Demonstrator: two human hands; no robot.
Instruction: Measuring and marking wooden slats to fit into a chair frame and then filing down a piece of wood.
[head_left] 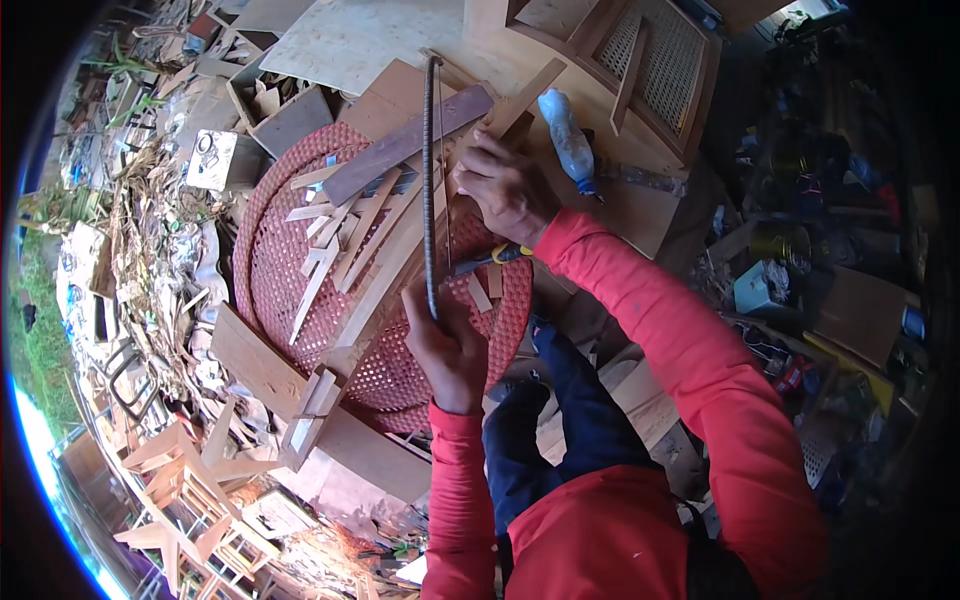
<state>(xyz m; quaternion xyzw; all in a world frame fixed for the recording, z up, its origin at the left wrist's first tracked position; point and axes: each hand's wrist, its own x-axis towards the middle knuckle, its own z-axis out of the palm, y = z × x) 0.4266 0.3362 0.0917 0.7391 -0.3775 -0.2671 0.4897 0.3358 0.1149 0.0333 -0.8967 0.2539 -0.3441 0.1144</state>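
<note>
My left hand (447,352) is closed round the lower end of a bow saw (428,170), whose dark ribbed rod frame stands upright in view with a thin wire-like blade beside it. The blade crosses a long wooden strip (385,290) lying over a red woven round surface (285,235). My right hand (505,185) has its fingers curled down on wood just right of the saw; the exact grip is partly hidden. Several thin offcuts (325,235) and a purplish-grey board (405,145) lie left of the blade. A tool with a yellow and black handle (508,254) rests below my right hand.
A clear bottle with a blue cap (567,140) lies right of my right hand. Beyond it is a wooden frame with cane mesh (650,65). Wood scraps (180,240) litter the left, with star-shaped wooden pieces (190,480) lower down. Dark clutter fills the right side.
</note>
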